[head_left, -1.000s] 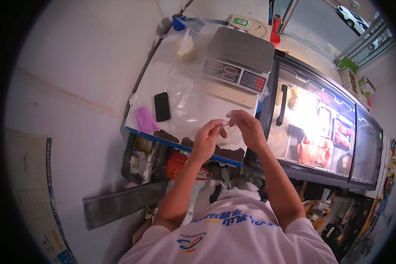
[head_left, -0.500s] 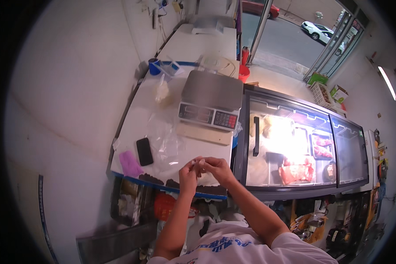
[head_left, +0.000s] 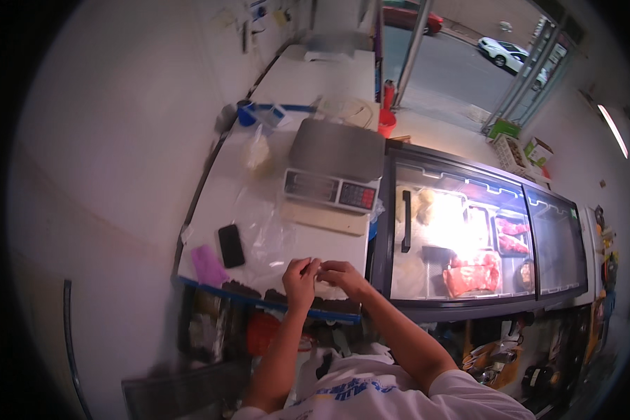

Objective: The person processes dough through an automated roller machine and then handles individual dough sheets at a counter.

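A pink cloth (head_left: pixel 208 264) lies by the phone (head_left: pixel 231 246); then a clear bag (head_left: pixel 267 234) spreads on the table (head_left: pixel 224 180), near my left hand (head_left: pixel 300 280), its bent fingers meeting my right hand's (head_left: pixel 344 276); I can't tell what's between. Beyond, meat (head_left: pixel 473 274) fills a lit case (head_left: pixel 380 266).

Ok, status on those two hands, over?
Left hand, right hand: curled, close together. Anything held between: cannot tell. Clear plastic just beyond; phone off left.
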### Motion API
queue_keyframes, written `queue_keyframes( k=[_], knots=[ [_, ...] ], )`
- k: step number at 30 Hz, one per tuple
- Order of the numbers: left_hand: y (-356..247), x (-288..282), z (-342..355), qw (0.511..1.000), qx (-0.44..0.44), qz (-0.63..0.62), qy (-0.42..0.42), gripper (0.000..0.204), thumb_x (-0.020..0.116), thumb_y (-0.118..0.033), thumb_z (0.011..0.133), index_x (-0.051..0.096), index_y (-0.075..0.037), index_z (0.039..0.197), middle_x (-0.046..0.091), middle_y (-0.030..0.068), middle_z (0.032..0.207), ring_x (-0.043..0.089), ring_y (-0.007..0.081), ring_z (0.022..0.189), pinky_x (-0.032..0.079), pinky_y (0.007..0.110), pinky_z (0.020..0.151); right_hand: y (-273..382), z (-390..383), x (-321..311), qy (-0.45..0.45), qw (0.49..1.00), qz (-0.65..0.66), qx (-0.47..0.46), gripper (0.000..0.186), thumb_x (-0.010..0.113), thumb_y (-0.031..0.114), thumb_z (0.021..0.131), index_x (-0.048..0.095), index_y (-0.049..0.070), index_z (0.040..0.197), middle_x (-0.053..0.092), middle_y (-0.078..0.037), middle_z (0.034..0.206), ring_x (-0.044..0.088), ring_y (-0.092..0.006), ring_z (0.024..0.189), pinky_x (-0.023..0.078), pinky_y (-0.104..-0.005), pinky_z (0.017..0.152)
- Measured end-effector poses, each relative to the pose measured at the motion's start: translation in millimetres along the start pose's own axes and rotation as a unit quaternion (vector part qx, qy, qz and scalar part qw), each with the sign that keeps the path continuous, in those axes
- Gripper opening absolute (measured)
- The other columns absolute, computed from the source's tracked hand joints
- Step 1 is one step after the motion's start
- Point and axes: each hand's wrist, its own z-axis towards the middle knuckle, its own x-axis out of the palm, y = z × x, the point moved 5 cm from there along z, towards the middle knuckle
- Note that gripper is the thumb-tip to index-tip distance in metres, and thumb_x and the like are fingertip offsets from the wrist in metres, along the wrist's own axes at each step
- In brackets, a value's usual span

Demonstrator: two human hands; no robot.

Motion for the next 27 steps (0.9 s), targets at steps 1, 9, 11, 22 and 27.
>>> queue_keyframes(
  k=[1, 9, 11, 22, 27],
  knots=[
    [6, 2, 4, 1.0, -0.017, -0.016, 0.005, 0.019, 0.081, -0.012, 0.09, 0.074, 0.005, 0.098, 0.071, 0.0136, 0.097, 0.069, 0.0216, 0.083, 0.054, 0.032, 0.073, -1, -1, -1, 0.0, 0.998, -0.054, -0.022, 0.022, 0.067, 0.016, 0.089, 0.071, -0.003, 0.1, 0.07, -0.007, 0.085, 0.058, -0.0126, 0.08, 0.049, -0.0302, 0.075],
    [20, 6, -6, 0.991, -0.12, -0.054, 0.024, 0.025, 0.074, -0.023, 0.097, 0.074, 0.003, 0.094, 0.07, 0.0058, 0.072, 0.06, 0.0124, 0.065, 0.05, 0.029, 0.065, 23, -22, 2, -0.143, 0.982, -0.082, -0.091, 0.019, 0.081, 0.015, 0.09, 0.075, 0.001, 0.102, 0.071, -0.006, 0.094, 0.061, -0.0112, 0.086, 0.051, -0.0291, 0.079],
    [26, 13, -7, 0.98, -0.153, -0.122, 0.04, 0.029, 0.074, -0.025, 0.096, 0.073, 0.003, 0.091, 0.068, 0.0026, 0.072, 0.059, 0.0095, 0.066, 0.049, 0.029, 0.063, 13, -22, -6, -0.184, 0.975, -0.03, -0.123, 0.016, 0.08, 0.009, 0.09, 0.08, 0.004, 0.105, 0.074, -0.008, 0.105, 0.064, -0.0145, 0.097, 0.052, -0.0291, 0.084],
    [86, -33, 39, 0.958, 0.108, 0.266, -0.019, 0.035, 0.075, -0.021, 0.089, 0.069, -0.005, 0.119, 0.07, 0.0136, 0.112, 0.064, 0.0328, 0.11, 0.05, 0.041, 0.094, -38, -89, -54, -0.145, 0.98, -0.129, -0.05, 0.021, 0.074, 0.019, 0.097, 0.079, 0.005, 0.112, 0.07, -0.004, 0.097, 0.064, -0.0112, 0.089, 0.051, -0.0256, 0.079],
    [4, 1, -12, 0.869, 0.29, 0.333, 0.223, 0.053, 0.076, -0.019, 0.084, 0.063, -0.014, 0.135, 0.063, 0.0095, 0.133, 0.05, 0.0317, 0.136, 0.032, 0.052, 0.118, -54, -116, -69, -0.163, 0.984, -0.059, 0.047, 0.027, 0.071, 0.021, 0.101, 0.073, 0.001, 0.118, 0.072, -0.002, 0.093, 0.065, -0.0092, 0.085, 0.051, -0.0235, 0.076]
  ],
)
